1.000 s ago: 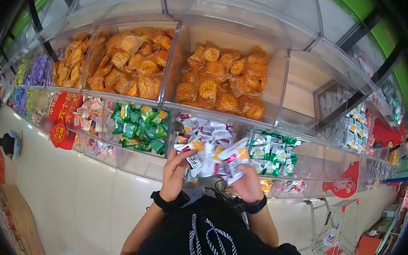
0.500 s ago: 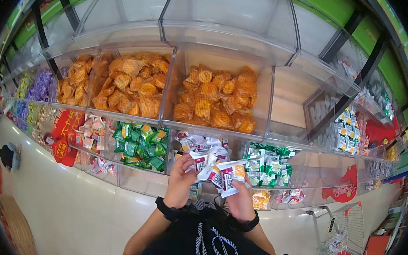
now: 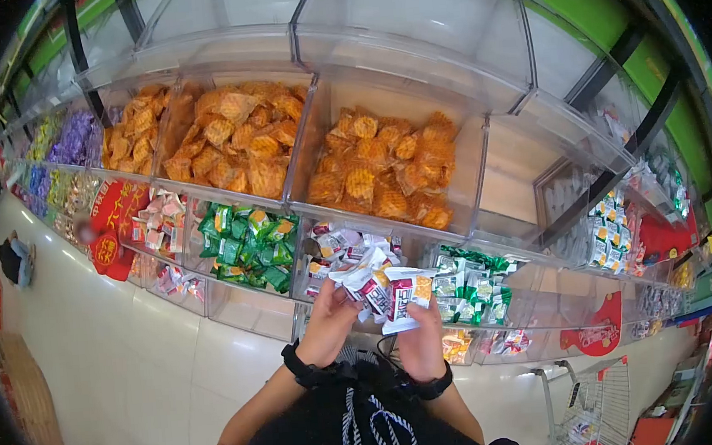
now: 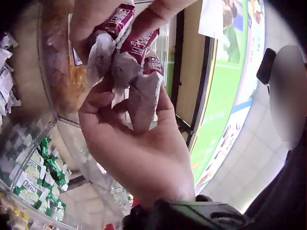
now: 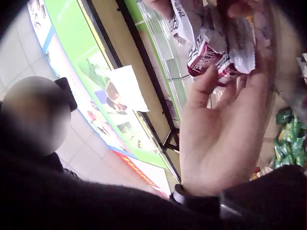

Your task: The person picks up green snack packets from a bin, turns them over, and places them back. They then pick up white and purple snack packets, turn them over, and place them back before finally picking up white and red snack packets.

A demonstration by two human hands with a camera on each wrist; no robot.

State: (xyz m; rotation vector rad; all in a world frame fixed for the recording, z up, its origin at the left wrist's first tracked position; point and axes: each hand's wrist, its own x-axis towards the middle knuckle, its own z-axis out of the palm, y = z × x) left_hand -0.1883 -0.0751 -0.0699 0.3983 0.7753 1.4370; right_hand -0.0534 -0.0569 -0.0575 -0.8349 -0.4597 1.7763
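Note:
In the head view, both hands hold small white-and-maroon snack packets over the front row of bins. My left hand grips a packet with thumb and fingers. Another packet, its printed face upward with a yellow patch, is pinched by my right hand. The packets meet side by side between the hands. From the left wrist, several packet ends show bunched in the curled fingers, with the right hand's fingers reaching in from above. A bin of like packets lies just beyond.
Green packets fill bins to the left and right. Behind stand clear bins of orange-brown bagged snacks. A shopping cart is at the lower right, and a person is far left.
The hands have drawn closer together, bringing the packets side by side. The right hand's packet has turned and lowered toward the body, its printed face now plainer.

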